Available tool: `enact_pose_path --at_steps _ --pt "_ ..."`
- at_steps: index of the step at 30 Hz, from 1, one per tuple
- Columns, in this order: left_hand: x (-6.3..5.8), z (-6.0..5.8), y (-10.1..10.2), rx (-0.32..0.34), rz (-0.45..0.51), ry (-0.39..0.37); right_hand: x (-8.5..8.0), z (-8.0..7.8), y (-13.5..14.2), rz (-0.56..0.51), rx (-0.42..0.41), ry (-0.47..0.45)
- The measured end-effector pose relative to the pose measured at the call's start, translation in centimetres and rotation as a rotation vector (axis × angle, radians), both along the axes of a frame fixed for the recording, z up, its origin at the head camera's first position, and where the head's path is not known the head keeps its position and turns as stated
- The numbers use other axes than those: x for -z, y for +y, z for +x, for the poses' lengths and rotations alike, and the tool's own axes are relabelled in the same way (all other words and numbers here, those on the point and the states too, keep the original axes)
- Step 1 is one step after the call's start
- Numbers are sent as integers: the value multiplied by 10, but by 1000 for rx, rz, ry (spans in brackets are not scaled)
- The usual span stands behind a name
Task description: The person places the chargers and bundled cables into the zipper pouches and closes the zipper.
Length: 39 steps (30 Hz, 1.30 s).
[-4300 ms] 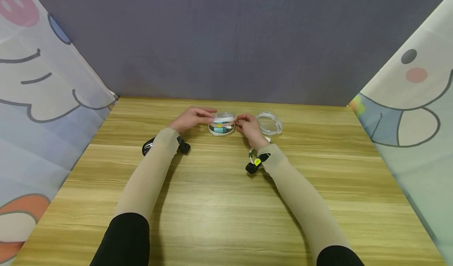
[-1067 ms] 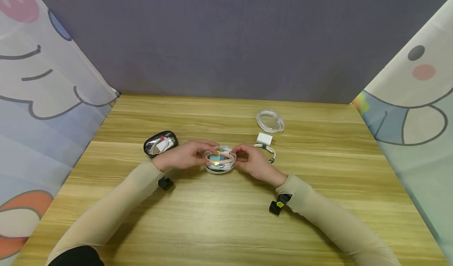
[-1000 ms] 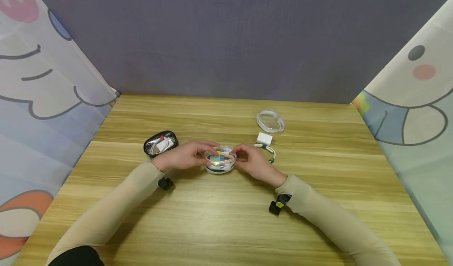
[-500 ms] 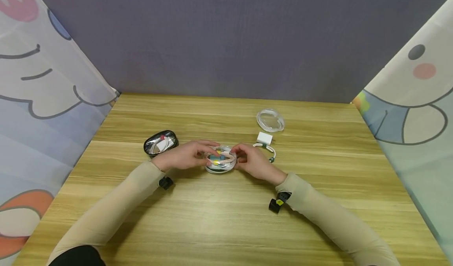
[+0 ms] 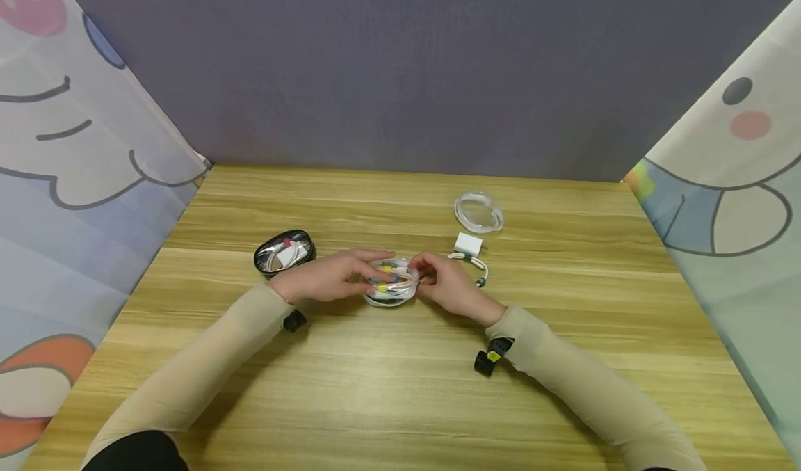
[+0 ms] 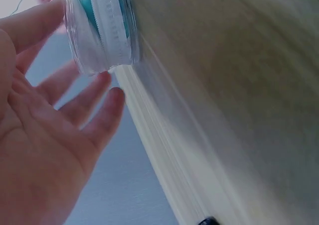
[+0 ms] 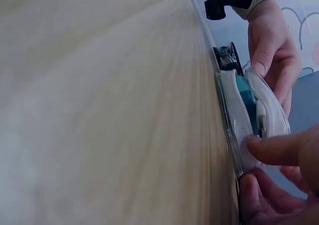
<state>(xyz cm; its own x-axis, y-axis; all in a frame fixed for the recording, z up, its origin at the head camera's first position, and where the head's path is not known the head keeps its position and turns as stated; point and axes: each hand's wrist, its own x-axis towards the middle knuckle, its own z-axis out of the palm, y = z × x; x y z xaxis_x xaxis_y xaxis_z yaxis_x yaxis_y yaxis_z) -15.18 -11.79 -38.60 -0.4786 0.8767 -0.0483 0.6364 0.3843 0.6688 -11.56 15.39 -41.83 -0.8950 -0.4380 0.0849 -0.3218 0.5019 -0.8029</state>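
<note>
The head view looks forward and down from above the near side of the table (image 5: 375,387), far enough back to take in both forearms and the dark wall (image 5: 413,74). The left wrist view sits close beside the left hand's palm (image 5: 325,276), the tabletop tilted steeply. The right wrist view, turned sideways, skims low past the right hand (image 5: 453,286) toward the left. All three share the clear case (image 6: 112,28).

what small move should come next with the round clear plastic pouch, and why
Probably lift the upper half of the pouch slightly: a teal item shows in the gap, the right hand pinches the lower half's white rim, and the left hand holds the upper half.
</note>
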Motion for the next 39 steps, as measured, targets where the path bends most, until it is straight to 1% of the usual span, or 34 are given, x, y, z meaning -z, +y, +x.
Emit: enact_pose_path --at_steps 6,10,14,20,26,33,39 --pt "1 -2 4 117 4 55 2 -3 5 -22 -61 -37" --pt "-1 -1 5 151 -13 55 1 -7 6 -1 -70 -36" --pt "-4 -1 5 150 -28 52 -3 -10 5 43 -56 -27" --pt "-4 0 5 130 -33 17 -3 -16 0 98 -37 5" --pt "-2 1 5 122 -21 28 -5 -19 -4 146 2 10" --pt "-2 2 5 113 -10 22 -10 -20 -7 255 -8 29" --pt "-2 2 6 116 -19 42 -12 -22 -10 302 -14 42"
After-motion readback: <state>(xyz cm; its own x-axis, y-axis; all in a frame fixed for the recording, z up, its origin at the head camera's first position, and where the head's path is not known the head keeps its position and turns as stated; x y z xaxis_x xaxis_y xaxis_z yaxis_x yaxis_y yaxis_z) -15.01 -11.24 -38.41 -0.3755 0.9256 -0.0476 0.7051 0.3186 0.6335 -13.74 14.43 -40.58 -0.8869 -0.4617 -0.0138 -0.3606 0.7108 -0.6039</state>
